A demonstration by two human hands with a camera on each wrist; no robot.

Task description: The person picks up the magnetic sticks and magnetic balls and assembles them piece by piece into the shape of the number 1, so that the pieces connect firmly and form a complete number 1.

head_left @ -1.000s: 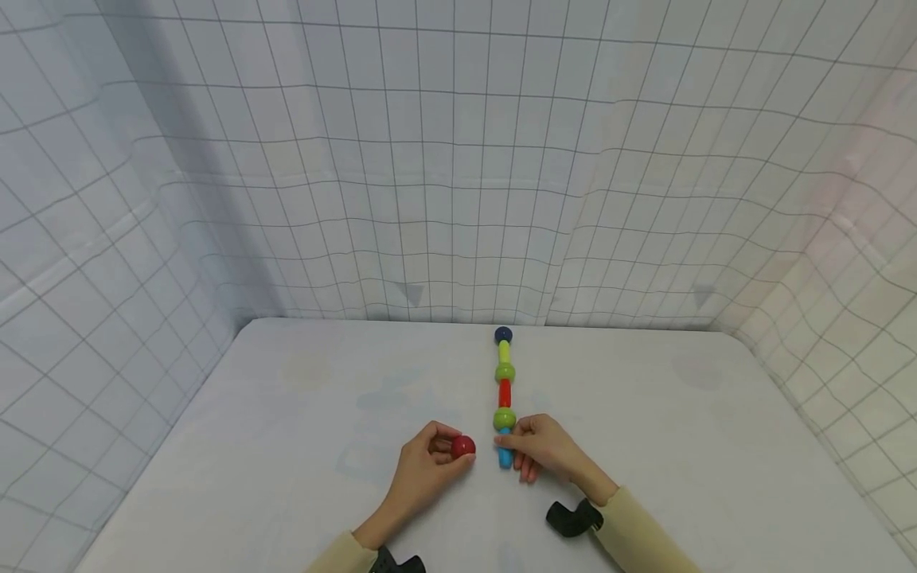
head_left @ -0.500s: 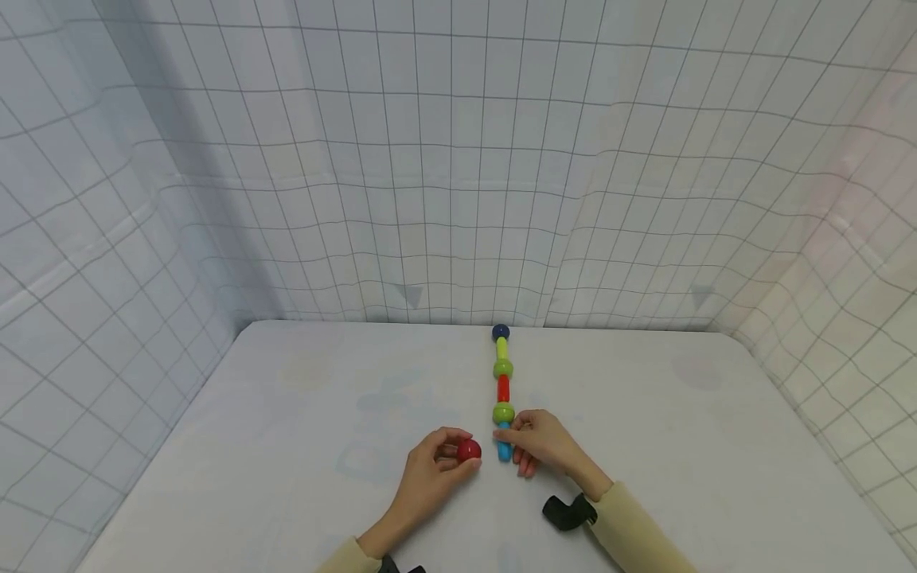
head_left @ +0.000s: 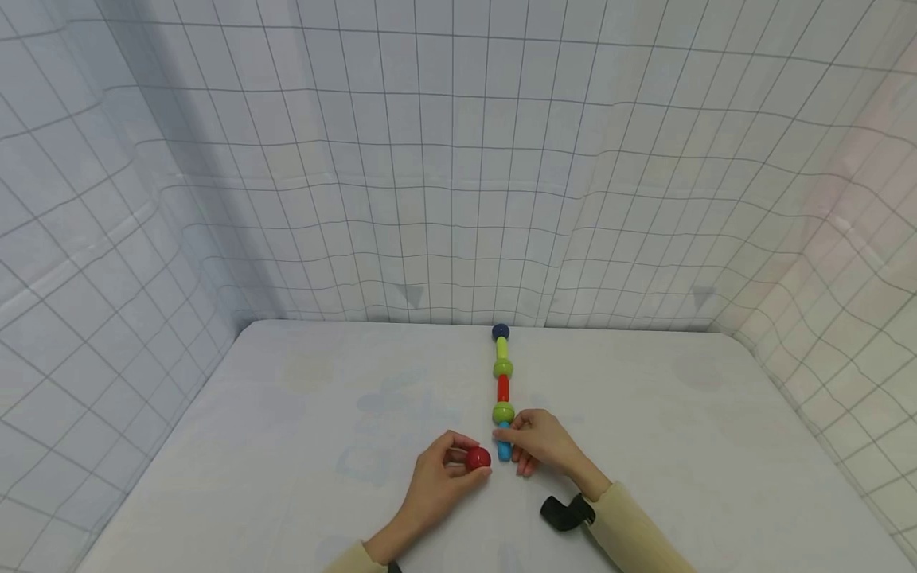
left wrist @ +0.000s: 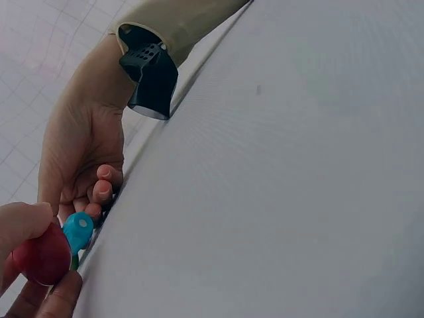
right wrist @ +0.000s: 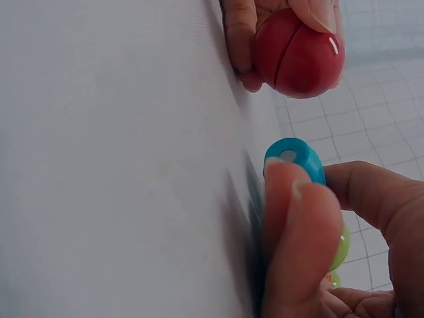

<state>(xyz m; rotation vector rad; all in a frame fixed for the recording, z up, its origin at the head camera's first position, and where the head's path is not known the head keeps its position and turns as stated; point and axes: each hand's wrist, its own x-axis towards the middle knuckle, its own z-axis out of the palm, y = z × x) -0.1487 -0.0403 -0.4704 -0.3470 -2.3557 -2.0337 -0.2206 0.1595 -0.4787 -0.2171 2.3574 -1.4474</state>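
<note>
My left hand (head_left: 438, 484) pinches a red ball (head_left: 478, 458) between thumb and fingers. In the right wrist view the red ball (right wrist: 301, 54) shows a seam around it. My right hand (head_left: 544, 442) pinches a light-blue rod (head_left: 505, 452), the near end of a straight chain. Going away from me, the chain has a green ball (head_left: 504, 412), a red rod (head_left: 504, 388), another green ball (head_left: 503, 368), a yellow-green rod (head_left: 501, 348) and a dark-blue ball (head_left: 501, 333). A pale round spot marks the blue rod's end (left wrist: 82, 224). The red ball is apart from that end, just to its left.
The white table (head_left: 680, 414) runs back to a grid-patterned curtain (head_left: 494, 207), which also hangs at both sides. A black wrist mount (head_left: 567, 513) sits at the right cuff, low over the table.
My left hand has brought the red ball right and slightly nearer to me, closer to the blue rod's end. The chain and right hand shifted slightly away from me at first, then held still.
</note>
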